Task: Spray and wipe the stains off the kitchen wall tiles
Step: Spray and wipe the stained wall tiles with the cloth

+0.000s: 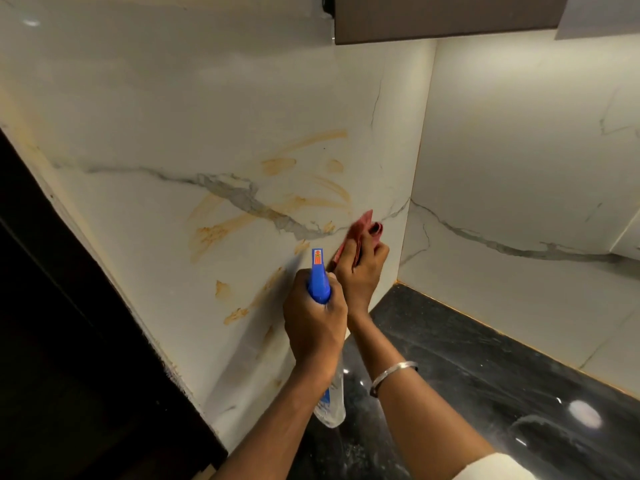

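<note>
Gripping the spray bottle (320,282) by its blue head, the left hand (313,322) points it at the orange stains (221,230) on the marble wall tiles (173,116). The right hand (360,271), fingers curled, presses a red cloth (362,226) against the tile, above the black counter (485,375).

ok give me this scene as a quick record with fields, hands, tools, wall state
wall: white marble-look tiles with grey veins
stains: orange-brown smears, mostly left of the cloth, not yet wiped
left hand: grips clear plastic spray bottle with blue trigger head, aimed at the wall
right hand: holds crumpled red cloth against the tile
counter: glossy black stone countertop below
wrist: silver bangle on right wrist
</note>
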